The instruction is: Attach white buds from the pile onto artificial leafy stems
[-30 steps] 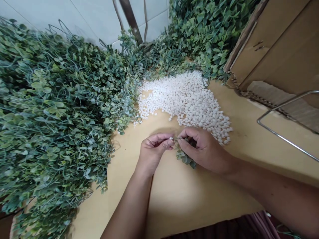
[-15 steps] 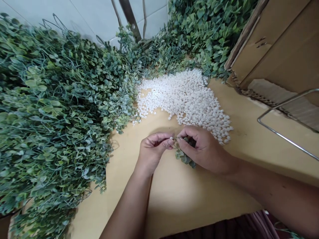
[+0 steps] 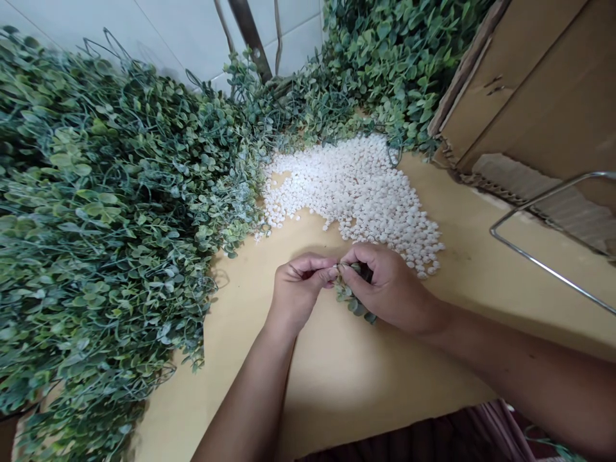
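My right hand (image 3: 385,279) is closed round a small sprig of artificial leaves (image 3: 356,307), its leaves hanging below the fingers. Thumb and forefinger of my left hand (image 3: 303,282) pinch together at the sprig's stem end, touching the right fingertips. What sits in the left pinch is too small and covered to make out. Just beyond both hands spreads a heap of small white pieces (image 3: 366,192), like little beads or caps, on the tan board (image 3: 332,391).
Piles of artificial greenery (image 3: 110,212) fill the left side and the back (image 3: 399,58). A cardboard box (image 3: 529,96) stands at the back right, with a bent metal rod (image 3: 543,263) in front. Behind is a tiled wall (image 3: 163,32) with a metal post (image 3: 253,38).
My fingertips have come together at the stem, closing the small gap between the hands. The view has shifted slightly.
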A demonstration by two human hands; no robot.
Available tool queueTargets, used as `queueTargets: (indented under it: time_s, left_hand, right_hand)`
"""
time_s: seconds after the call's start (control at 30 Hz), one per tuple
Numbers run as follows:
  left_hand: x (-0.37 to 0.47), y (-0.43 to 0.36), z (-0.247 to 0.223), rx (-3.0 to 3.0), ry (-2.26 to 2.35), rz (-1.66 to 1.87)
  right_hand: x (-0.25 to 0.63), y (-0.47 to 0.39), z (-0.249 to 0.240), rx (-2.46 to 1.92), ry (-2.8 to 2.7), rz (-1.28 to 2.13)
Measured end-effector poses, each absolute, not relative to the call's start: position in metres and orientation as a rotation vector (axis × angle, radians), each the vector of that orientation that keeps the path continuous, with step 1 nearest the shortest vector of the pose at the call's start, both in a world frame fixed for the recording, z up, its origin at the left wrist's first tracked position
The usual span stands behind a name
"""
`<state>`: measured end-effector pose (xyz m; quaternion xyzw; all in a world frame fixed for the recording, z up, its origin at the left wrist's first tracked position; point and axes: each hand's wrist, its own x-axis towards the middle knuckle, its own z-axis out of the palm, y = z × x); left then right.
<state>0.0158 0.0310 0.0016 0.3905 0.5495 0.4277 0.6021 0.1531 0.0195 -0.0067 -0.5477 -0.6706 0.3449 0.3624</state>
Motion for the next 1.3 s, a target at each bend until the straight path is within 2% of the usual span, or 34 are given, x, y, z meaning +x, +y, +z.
queueTargets:
  time_s: [0.3, 0.5, 0.67, 0.97, 1.2, 1.3]
  left_hand:
    - [0.005, 0.03, 0.008, 0.946, 1.272, 0.951]
    - [0.0, 0.024, 0.017, 1.042, 1.212, 0.82]
    - [0.013, 0.023, 0.012, 0.998, 1.163, 0.893]
    - [0.002, 0.025, 0.007, 0.952, 1.192, 0.991]
    - [-0.001, 0.026, 0.003, 1.215, 1.094, 1.099]
    - [-0.003, 0.027, 0.003, 1.286, 1.036, 1.174]
  right_hand:
    - [0.154, 0.02, -0.005, -1.33, -1.596, 1.104]
    - [0.152, 0.022, -0.007, -1.358, -1.535, 0.986]
    - [0.15, 0.022, -0.008, -1.362, -1.536, 0.938]
    - [0.158, 0.017, 0.007, -1.292, -1.548, 1.204]
    - [0.161, 0.02, 0.003, -1.343, -1.675, 1.149]
    - [0.163, 0.021, 0.005, -1.298, -1.646, 1.313]
